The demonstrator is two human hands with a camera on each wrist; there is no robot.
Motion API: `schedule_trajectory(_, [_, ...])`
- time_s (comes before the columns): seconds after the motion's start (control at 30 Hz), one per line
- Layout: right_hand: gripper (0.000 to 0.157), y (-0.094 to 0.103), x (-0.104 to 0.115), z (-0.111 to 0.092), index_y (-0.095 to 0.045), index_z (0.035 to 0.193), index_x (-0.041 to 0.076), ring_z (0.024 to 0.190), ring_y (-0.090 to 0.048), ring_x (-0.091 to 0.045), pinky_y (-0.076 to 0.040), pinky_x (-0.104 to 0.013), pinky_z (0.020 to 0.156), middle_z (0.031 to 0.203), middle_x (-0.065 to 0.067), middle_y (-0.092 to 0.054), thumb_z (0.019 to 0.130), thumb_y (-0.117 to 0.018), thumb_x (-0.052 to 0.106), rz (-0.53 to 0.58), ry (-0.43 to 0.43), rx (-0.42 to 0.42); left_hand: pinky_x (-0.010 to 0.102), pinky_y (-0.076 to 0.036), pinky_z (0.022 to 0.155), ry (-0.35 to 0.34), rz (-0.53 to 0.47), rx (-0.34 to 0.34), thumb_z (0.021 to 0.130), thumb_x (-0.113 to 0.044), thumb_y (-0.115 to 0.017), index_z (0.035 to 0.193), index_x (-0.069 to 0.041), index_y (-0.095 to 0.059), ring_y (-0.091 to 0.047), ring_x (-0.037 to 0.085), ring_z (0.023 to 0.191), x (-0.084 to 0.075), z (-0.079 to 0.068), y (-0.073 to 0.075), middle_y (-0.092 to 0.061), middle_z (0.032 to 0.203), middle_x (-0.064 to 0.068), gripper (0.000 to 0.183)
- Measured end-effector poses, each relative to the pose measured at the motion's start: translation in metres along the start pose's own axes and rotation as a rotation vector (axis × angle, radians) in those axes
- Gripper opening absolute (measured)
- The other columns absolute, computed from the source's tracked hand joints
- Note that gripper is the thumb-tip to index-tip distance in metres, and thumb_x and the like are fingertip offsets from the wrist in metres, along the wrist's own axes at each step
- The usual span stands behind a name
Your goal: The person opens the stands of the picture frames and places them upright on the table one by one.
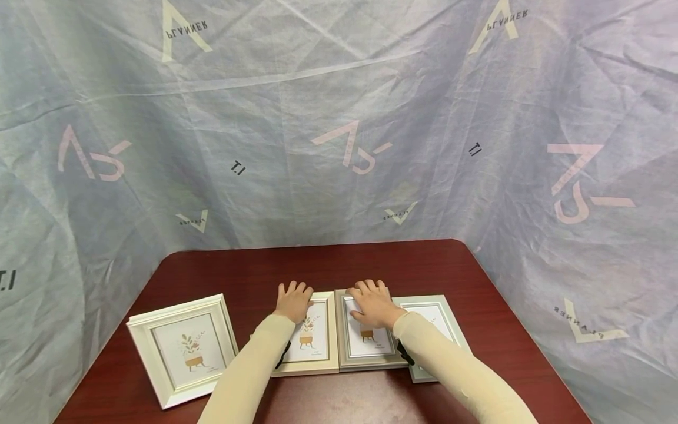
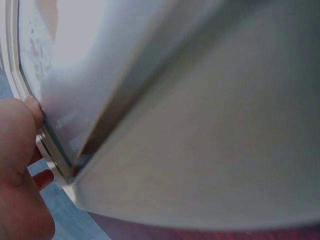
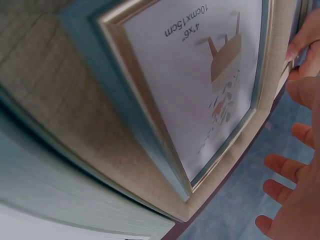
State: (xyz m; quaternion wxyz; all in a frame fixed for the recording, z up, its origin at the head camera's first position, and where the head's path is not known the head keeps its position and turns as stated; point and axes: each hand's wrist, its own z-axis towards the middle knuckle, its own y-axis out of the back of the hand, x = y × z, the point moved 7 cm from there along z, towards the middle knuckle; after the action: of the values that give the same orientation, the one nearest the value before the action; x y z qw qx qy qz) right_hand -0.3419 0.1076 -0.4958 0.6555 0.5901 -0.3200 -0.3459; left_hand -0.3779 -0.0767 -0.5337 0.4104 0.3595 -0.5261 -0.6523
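Observation:
Near the middle of the table a cream picture frame point(image 1: 318, 354) lies face up. My left hand point(image 1: 293, 303) grips its far left corner; in the left wrist view the thumb point(image 2: 32, 110) lies over the rim with fingertips behind the edge. Directly beside it lies a grey-beige picture frame point(image 1: 371, 348), side against side. My right hand point(image 1: 373, 306) hovers over that one's upper part, holding nothing. Its fingers point(image 3: 282, 167) are spread and loosely bent past the far edge in the right wrist view. Both frames show a potted-plant print.
A pale green picture frame point(image 1: 455, 325) lies at the right, slightly turned, partly hidden by my right sleeve point(image 1: 450, 365). At the left a white picture frame point(image 1: 190, 347) stands tilted up. Grey printed cloth point(image 1: 296, 194) hangs behind the dark red table point(image 1: 254, 268).

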Motion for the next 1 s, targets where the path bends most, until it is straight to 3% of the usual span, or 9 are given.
schedule_trajectory(0.23, [0.049,0.004,-0.005,-0.002,-0.052,0.137,0.015,0.124,-0.04,-0.034,-0.028,-0.058,0.099,0.131,-0.013,-0.048,0.095,-0.065,0.036,0.044,0.0,-0.018,0.058,-0.03,0.096,-0.035,0.05,-0.021,0.097,-0.031,-0.063,0.11,-0.016,-0.062,-0.048,0.03,0.113,0.002,0.002,0.003,-0.061,0.114,0.005,0.02])
schedule_trajectory(0.5, [0.049,0.021,-0.016,-0.011,-0.052,0.137,0.013,0.126,-0.039,-0.034,-0.027,-0.06,0.099,0.134,-0.015,-0.047,0.095,-0.066,0.034,0.096,-0.014,-0.072,0.055,-0.029,0.09,-0.055,0.019,-0.027,0.1,-0.026,-0.059,0.105,-0.015,-0.055,-0.049,0.027,0.097,-0.002,0.0,0.034,-0.062,0.105,0.003,0.013])
schedule_trajectory(0.73, [0.048,0.037,-0.021,-0.021,-0.052,0.137,0.013,0.126,-0.039,-0.036,-0.026,-0.059,0.098,0.135,-0.016,-0.047,0.095,-0.066,0.032,0.109,-0.029,-0.115,0.055,-0.031,0.087,-0.102,0.02,-0.141,0.1,-0.025,-0.058,0.101,-0.014,-0.053,-0.052,0.027,0.088,-0.009,-0.007,0.066,-0.059,0.097,0.003,0.012])
schedule_trajectory(1.0, [0.048,0.051,-0.026,-0.033,-0.054,0.135,0.01,0.125,-0.041,-0.038,-0.028,-0.06,0.096,0.133,-0.017,-0.049,0.093,-0.068,0.03,0.1,-0.036,-0.163,0.051,-0.031,0.086,-0.176,0.082,-0.223,0.102,-0.026,-0.054,0.108,-0.012,-0.054,-0.049,0.024,0.086,-0.013,-0.016,0.087,-0.058,0.098,0.001,0.014])
